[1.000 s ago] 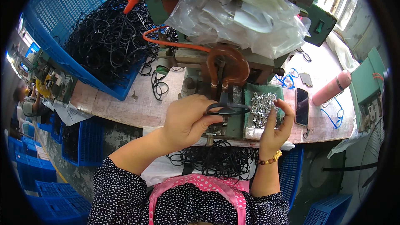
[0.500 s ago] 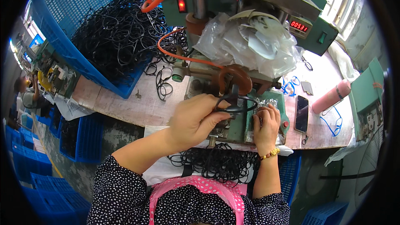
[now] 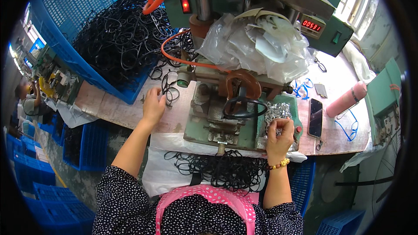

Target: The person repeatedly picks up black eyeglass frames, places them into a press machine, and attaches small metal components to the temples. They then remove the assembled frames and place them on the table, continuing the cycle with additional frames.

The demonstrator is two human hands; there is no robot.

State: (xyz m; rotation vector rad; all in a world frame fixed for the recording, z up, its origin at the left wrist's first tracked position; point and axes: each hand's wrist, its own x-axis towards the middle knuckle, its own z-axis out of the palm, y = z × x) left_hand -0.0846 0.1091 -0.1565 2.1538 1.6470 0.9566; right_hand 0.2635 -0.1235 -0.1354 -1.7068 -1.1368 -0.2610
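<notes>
Black loop (image 3: 237, 116) sits at the press (image 3: 216, 111) between the left hand (image 3: 153, 108), fingers apart, and the right hand (image 3: 280, 138), its curled fingers' grip impossible to tell; safe work means keeping both clear.

Left hand (image 3: 153, 108) has released the black loop (image 3: 235, 116) and shifted leftward, now beside loose black loops (image 3: 172, 95); right hand (image 3: 280, 139) now with fingers curled in.

2 black, white-dotted sleeves (image 3: 116, 198), pink apron (image 3: 220, 193), beaded bracelet (image 3: 278, 164).
</notes>
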